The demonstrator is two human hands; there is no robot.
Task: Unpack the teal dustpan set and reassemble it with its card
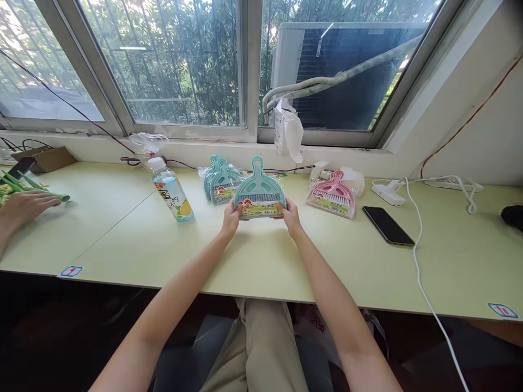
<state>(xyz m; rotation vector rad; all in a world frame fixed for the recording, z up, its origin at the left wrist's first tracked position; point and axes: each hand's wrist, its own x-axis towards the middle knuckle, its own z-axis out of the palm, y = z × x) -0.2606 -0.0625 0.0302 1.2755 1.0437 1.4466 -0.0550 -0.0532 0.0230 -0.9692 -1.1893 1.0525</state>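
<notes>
I hold a teal mini dustpan-and-brush set [259, 190] in clear packaging, upright above the pale green table [122, 228]. My left hand [231, 218] grips its lower left corner. My right hand [291, 216] grips its lower right corner. Behind it to the left lie two more teal sets [220, 182] in their wrappers. A pink set [333, 195] lies flat to the right.
A drink bottle [172, 194] stands left of the sets. A black phone [387, 225] lies at the right, beside a white cable [417, 239] and a power strip [449, 184]. Another person's hand [24, 207] rests at the far left by green items. A white bag [287, 130] sits on the window sill.
</notes>
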